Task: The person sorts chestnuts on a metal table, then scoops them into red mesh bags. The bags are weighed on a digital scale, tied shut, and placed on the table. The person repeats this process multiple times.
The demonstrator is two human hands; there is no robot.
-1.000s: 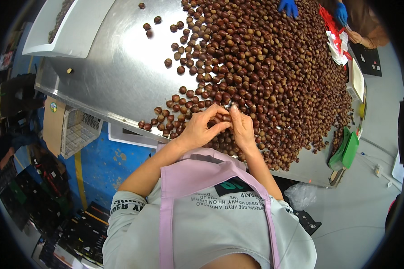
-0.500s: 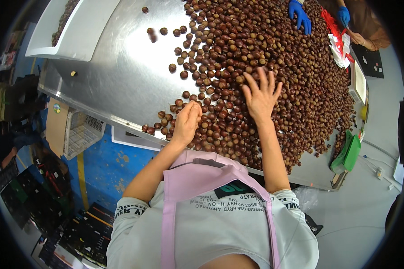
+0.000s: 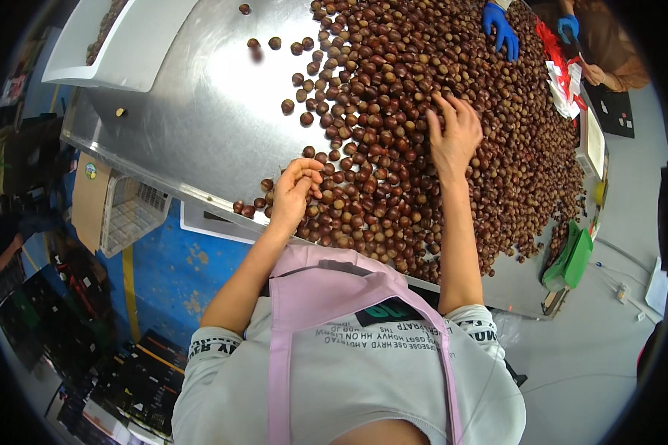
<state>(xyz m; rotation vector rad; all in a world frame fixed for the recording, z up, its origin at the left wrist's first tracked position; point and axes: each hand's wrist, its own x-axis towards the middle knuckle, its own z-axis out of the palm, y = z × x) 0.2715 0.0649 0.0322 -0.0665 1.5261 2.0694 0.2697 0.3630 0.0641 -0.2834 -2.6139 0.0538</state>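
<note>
A dense spread of glossy brown chestnuts [image 3: 378,111] covers much of the steel table [image 3: 156,126], thinning toward the left. At the near part of the spread, my left hand [image 3: 297,193] is loosely curled low over the nuts; whatever it may hold is hidden by its fingers. My right hand [image 3: 454,137] rests farther forward on the chestnuts, fingers apart and bent, touching the nuts.
A white tub [image 3: 130,52] with nuts stands top left; below it are a crate [image 3: 130,211] and cardboard [image 3: 89,204]. Blue-gloved hands [image 3: 501,33] of other people, red-and-white netting [image 3: 560,85], a pale container [image 3: 590,144] and a green scoop [image 3: 568,259] line the right.
My hands were together a second ago and have separated, the right one moving forward and right onto the nuts. My left hand's fingers have loosened slightly since half a second ago.
</note>
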